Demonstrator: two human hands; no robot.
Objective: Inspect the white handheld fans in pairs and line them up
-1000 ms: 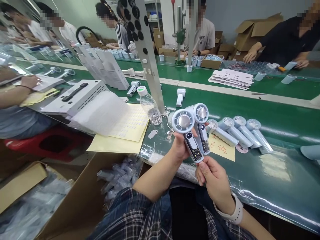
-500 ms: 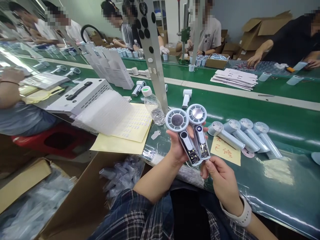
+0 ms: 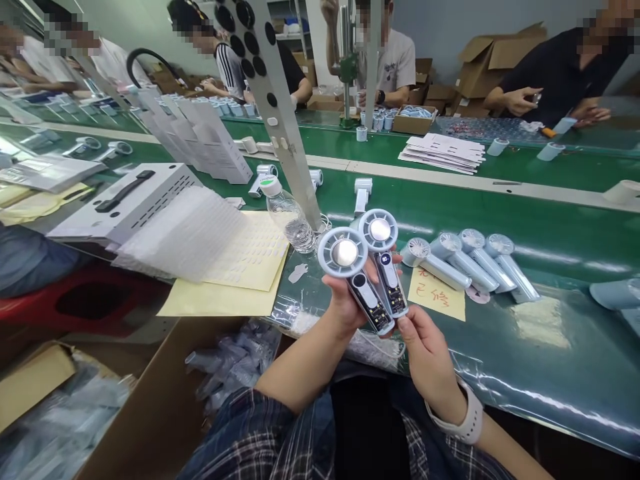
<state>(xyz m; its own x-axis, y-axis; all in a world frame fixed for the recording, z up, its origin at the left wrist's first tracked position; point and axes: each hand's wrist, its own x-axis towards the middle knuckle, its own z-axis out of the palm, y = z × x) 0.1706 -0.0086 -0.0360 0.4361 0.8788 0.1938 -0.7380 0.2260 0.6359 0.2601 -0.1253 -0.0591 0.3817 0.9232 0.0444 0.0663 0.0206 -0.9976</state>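
Note:
My left hand (image 3: 345, 303) grips two small handheld fans side by side above the edge of the green belt (image 3: 550, 347). The left fan (image 3: 353, 270) has a dark screen. The right fan (image 3: 384, 263) shows a lit number on its screen. My right hand (image 3: 425, 357) pinches the bottom end of the handles, at the right fan's base. Both round fan heads point up and away from me.
Several light-blue fans (image 3: 470, 260) lie in a row on the belt beside a yellow note (image 3: 437, 293). A water bottle (image 3: 287, 213), sticker sheets (image 3: 240, 253) and a white case (image 3: 125, 200) sit at left. A cardboard box of bagged parts (image 3: 165, 393) stands below. Other people work across the belt.
The right fan's screen has lit up with a number. My hands and both fans stay together; the view has shifted slightly.

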